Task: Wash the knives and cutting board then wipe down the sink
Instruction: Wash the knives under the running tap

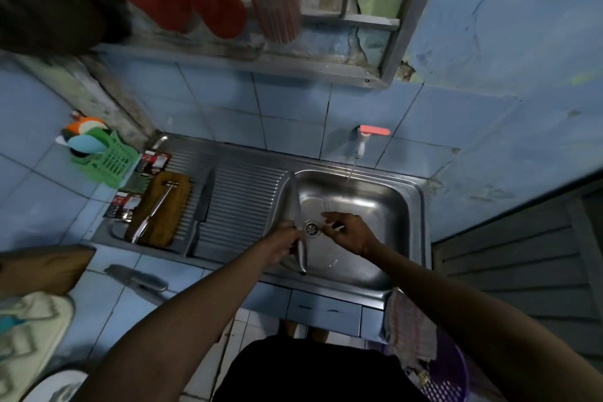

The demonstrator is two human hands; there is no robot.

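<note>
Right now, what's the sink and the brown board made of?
The sink looks like stainless steel, brushed and shiny: it is grey and throws back bright glints of light. The brown board on the ribbed drainer looks like wood, matte and warm brown, though the dim picture hides any grain, so that is a guess.

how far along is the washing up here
Early. Nothing is clearly finished. In hand: the left hand holds a knife over the sink, tap running, right hand empty. Left: the drainboard knife, cutting board, counter knife, then wiping the sink.
</note>
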